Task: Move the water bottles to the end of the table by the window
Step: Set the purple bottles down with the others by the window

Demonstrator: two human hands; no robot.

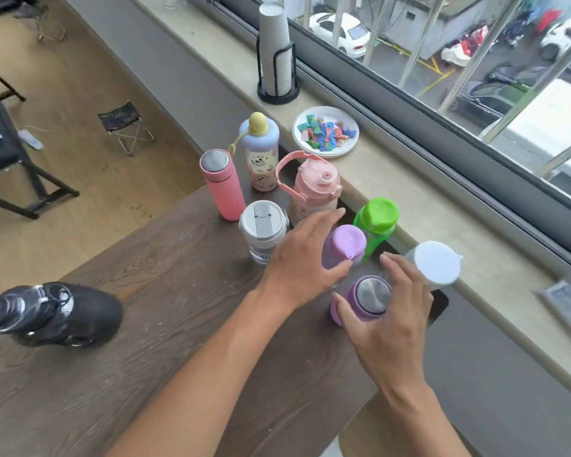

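Observation:
Several water bottles stand clustered at the window end of the dark wooden table (165, 291). My left hand (305, 258) curls around a lilac-capped bottle (343, 242), thumb in front and fingers behind. My right hand (388, 318) grips a purple flask with a steel lid (371, 295). Around them stand a green-capped bottle (374, 219), a white-capped bottle (437, 262), a clear tumbler with a grey lid (262, 227), a pink jug with a handle (314, 189), a pink flask (223, 188) and a cartoon bottle with a yellow knob (261, 153). A black bottle (53, 313) stands apart at the left.
On the beige windowsill (442, 225) sit a paper plate of coloured pieces (340, 150) and a black holder of stacked paper cups (276, 54). Beyond the table's far edge, a folding stool (126, 125) and a black table (10, 159) stand on the floor.

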